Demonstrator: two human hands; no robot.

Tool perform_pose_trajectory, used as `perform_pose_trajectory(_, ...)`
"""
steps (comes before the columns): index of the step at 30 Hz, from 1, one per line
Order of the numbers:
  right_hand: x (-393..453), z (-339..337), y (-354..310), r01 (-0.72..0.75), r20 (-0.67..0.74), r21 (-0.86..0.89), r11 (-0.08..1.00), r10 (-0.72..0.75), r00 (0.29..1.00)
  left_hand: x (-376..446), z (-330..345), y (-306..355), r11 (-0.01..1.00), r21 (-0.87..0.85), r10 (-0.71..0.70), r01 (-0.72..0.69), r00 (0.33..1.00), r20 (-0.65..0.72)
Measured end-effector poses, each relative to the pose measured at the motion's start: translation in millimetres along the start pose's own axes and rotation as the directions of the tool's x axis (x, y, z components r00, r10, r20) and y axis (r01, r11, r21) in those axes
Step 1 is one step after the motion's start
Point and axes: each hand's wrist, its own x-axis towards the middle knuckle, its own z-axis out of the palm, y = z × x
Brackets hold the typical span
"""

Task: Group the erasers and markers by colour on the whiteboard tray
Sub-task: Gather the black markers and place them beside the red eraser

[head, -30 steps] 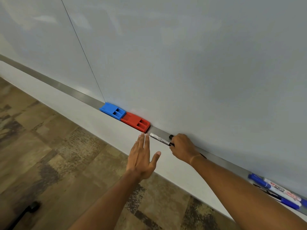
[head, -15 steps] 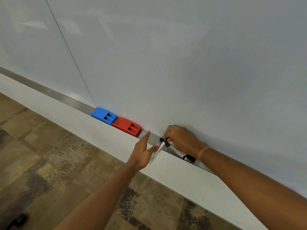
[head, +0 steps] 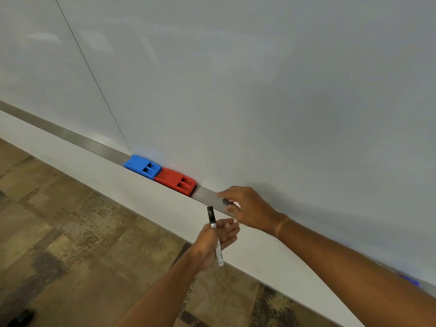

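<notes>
A blue eraser (head: 142, 166) and a red eraser (head: 175, 181) lie end to end on the metal whiteboard tray (head: 70, 138). My left hand (head: 215, 239) holds a black-capped white marker (head: 215, 234) upright in front of the tray, cap up. Over the tray just right of the red eraser, my right hand (head: 247, 208) is closed on a second marker (head: 230, 202), of which only a dark end and a bit of white barrel show. A blue marker tip (head: 409, 280) peeks out past my right forearm at the far right.
The whiteboard (head: 236, 79) fills the upper view, with a thin vertical seam left of the blue eraser. A white wall strip runs under the tray. Below lies patchy brown carpet, with a dark object (head: 21, 317) on it at the bottom left.
My left hand has taken one black marker and drawn it back from the tray. My right hand stays on the tray, gripping the other marker. The camera has swung left.
</notes>
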Motion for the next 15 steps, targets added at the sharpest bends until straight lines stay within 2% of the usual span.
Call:
perform_pose_trajectory(2, -3, -2, 12, -0.132, -0.107, -0.104, 0.986, 0.121, 0.987, 0, -3, 0, 0.998, -0.062, 0.015, -0.018, 0.999, -0.048)
perform_pose_trajectory(4, -9, 0, 24, -0.255, -0.113, -0.269, 0.929, 0.232, 0.966, 0, -6, 0, 0.994, -0.108, 0.014, -0.022, 0.997, -0.074)
perform_pose_trajectory(6, -16, 5, 34, -0.346, -0.076, -0.352, 0.870, 0.342, 0.937, 0, -7, 0, 0.990, -0.141, 0.011, -0.023, 0.996, -0.084)
perform_pose_trajectory(9, -24, 15, 42, -0.377, -0.039, -0.436, 0.817, 0.401, 0.915, 0, -7, -1, 0.984, -0.178, 0.003, -0.019, 0.996, -0.092)
perform_pose_trajectory(15, -21, 27, 44, -0.398, -0.069, -0.513, 0.760, 0.426, 0.902, 2, -8, -4, 0.976, -0.218, -0.024, 0.003, 0.995, -0.094)
